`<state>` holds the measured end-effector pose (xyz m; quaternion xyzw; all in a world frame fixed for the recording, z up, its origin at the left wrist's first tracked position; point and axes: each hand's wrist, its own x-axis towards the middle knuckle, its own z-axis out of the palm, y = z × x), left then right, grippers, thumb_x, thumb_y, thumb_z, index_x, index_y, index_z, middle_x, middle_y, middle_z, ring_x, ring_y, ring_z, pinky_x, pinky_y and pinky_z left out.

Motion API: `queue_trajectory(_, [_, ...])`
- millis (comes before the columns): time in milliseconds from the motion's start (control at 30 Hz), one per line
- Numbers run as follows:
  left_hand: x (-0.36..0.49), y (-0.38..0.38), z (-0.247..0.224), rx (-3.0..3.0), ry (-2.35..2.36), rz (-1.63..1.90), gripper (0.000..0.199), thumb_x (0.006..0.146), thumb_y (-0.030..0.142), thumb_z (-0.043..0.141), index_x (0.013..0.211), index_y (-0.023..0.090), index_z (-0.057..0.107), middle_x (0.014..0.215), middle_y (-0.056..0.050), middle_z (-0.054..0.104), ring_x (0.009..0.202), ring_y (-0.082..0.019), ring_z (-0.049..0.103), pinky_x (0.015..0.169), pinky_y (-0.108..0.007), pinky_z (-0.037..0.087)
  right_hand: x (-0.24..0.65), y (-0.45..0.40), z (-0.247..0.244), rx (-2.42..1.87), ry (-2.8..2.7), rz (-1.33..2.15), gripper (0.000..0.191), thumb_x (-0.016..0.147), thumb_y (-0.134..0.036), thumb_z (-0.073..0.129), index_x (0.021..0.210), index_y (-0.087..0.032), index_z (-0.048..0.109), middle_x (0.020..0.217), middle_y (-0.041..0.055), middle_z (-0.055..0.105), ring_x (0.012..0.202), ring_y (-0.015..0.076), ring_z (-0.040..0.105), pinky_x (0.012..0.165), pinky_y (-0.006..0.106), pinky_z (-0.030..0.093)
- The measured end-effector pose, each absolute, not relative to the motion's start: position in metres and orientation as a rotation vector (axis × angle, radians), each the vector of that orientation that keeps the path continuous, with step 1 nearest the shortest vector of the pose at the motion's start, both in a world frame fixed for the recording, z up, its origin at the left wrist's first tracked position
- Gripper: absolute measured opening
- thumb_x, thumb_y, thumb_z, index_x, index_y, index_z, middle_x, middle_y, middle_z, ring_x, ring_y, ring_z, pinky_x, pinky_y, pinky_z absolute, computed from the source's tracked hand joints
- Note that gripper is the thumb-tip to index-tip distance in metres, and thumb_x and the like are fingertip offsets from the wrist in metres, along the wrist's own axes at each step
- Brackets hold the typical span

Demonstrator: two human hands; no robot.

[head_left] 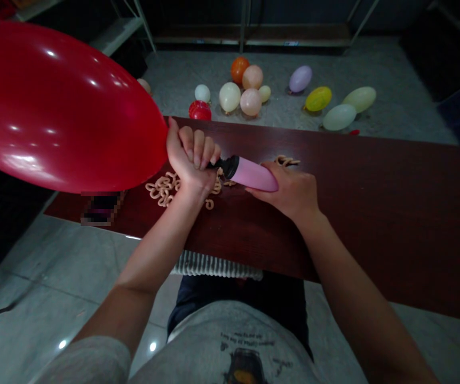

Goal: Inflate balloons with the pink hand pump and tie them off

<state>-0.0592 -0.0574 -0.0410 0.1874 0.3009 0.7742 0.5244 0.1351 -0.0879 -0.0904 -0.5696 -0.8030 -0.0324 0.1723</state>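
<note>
A big inflated red balloon [70, 112] fills the upper left. My left hand [192, 154] is closed around its neck, where it meets the black nozzle end of a pink balloon pump [254, 175]. The balloon's mouth is hidden by my fingers. My right hand [296, 192] wraps the far end of the pump's pink body, which tilts down to the right over the table. Beneath my left wrist lie curly beige strips [161, 189], loosely heaped. A few more beige loops [288, 160] sit just behind my right hand.
The dark red-brown table [394, 213] spans the view. A blurred phone-like object [102, 208] lies at its left end. On the floor beyond are several small balloons [230, 97], with others [339, 117] farther right. Metal shelving [294, 36] stands at the back.
</note>
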Motion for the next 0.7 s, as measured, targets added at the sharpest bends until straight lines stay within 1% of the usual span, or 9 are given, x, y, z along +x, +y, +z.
queue_trajectory(100, [-0.055,-0.057,-0.046,0.436,0.749,1.807,0.066,0.098,0.064,0.037,0.050,0.020,0.023,0.043,0.005,0.016,0.033,-0.008,0.017,0.036,-0.024,0.025,0.131,-0.088,-0.093,-1.607,-2.287,-0.062,0.066,0.080,-0.076,0.050,0.120,-0.024,0.065,0.100,0.0070,0.074,0.082,0.0236,0.066,0.065,0.032,0.035])
queue_trajectory(233, [-0.060,-0.053,-0.051,0.432,0.709,1.827,0.064,0.098,0.059,0.042,0.050,0.021,0.024,0.044,0.004,0.020,0.035,-0.009,0.021,0.036,-0.026,0.024,0.132,-0.086,-0.094,-1.610,-2.271,-0.109,0.067,0.081,-0.075,0.050,0.122,-0.024,0.064,0.100,0.0074,0.074,0.082,0.0233,0.065,0.067,0.032,0.035])
queue_trajectory(400, [-0.066,-0.050,-0.051,0.445,0.677,1.840,0.064,0.097,0.061,0.043,0.050,0.021,0.027,0.045,0.004,0.022,0.036,-0.010,0.028,0.037,-0.026,0.024,0.133,-0.085,-0.091,-1.603,-2.278,-0.174,0.069,0.082,-0.078,0.046,0.120,-0.024,0.063,0.103,0.0093,0.073,0.087,0.0252,0.064,0.069,0.032,0.034])
queue_trajectory(533, [-0.067,-0.051,-0.048,0.433,0.676,1.850,0.064,0.099,0.060,0.038,0.050,0.021,0.026,0.044,0.004,0.021,0.036,-0.010,0.023,0.037,-0.025,0.026,0.135,-0.086,-0.089,-1.570,-2.287,-0.239,0.068,0.084,-0.077,0.045,0.122,-0.023,0.062,0.103,0.0098,0.072,0.090,0.0260,0.063,0.071,0.033,0.034])
queue_trajectory(700, [-0.070,-0.050,-0.045,0.422,0.641,1.865,0.063,0.103,0.051,0.035,0.049,0.021,0.020,0.043,0.005,0.018,0.035,-0.008,0.015,0.037,-0.025,0.026,0.144,-0.085,-0.086,-1.592,-2.292,-0.316,0.066,0.087,-0.073,0.042,0.127,-0.024,0.061,0.101,0.0097,0.071,0.087,0.0254,0.061,0.071,0.034,0.033])
